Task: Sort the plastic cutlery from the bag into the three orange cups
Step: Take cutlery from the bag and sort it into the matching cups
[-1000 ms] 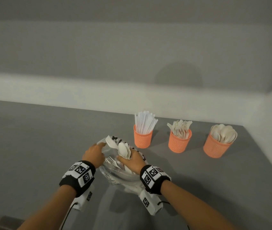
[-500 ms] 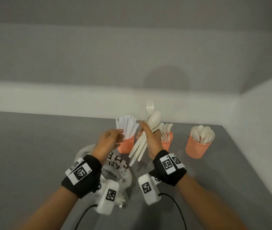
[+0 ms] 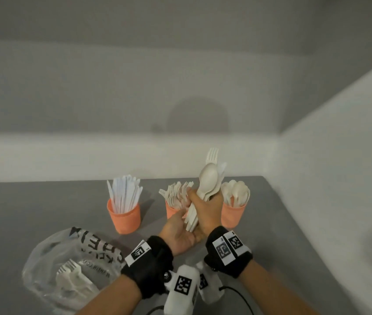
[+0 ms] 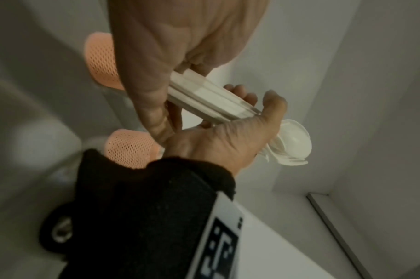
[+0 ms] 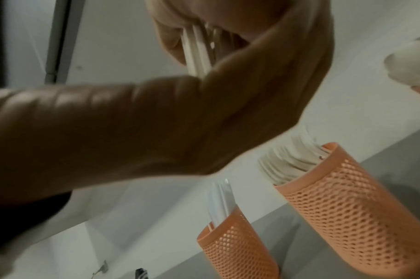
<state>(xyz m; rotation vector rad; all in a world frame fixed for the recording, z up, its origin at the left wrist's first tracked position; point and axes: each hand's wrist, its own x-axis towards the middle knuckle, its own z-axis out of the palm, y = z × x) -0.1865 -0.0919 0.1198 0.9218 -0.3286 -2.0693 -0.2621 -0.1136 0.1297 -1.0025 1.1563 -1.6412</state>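
My right hand (image 3: pixel 205 208) grips a mixed cutlery bundle (image 3: pixel 208 178) of white spoons and a fork, heads up, in front of the forks cup (image 3: pixel 171 211) and the spoons cup (image 3: pixel 233 215). Just below it my left hand (image 3: pixel 181 220) lies palm up, its fingers against the handle ends. The left wrist view shows the handles (image 4: pixel 216 98) running from my left hand (image 4: pixel 168 47) through the right hand (image 4: pixel 223 139). The knives cup (image 3: pixel 124 215) stands furthest left. The clear plastic bag (image 3: pixel 66 258) lies at the lower left with more cutlery (image 3: pixel 71 271) inside.
The grey table (image 3: pixel 44 208) ends at a white wall behind the cups and at another wall (image 3: pixel 339 167) close on the right. The mesh cups (image 5: pixel 342 203) stand in a row near the back edge. Wrist camera cables hang below my arms.
My right hand lifted the bundle out of the bag and carried it right, up in front of the forks and spoons cups. My left hand let go of the bag and came under the handles.
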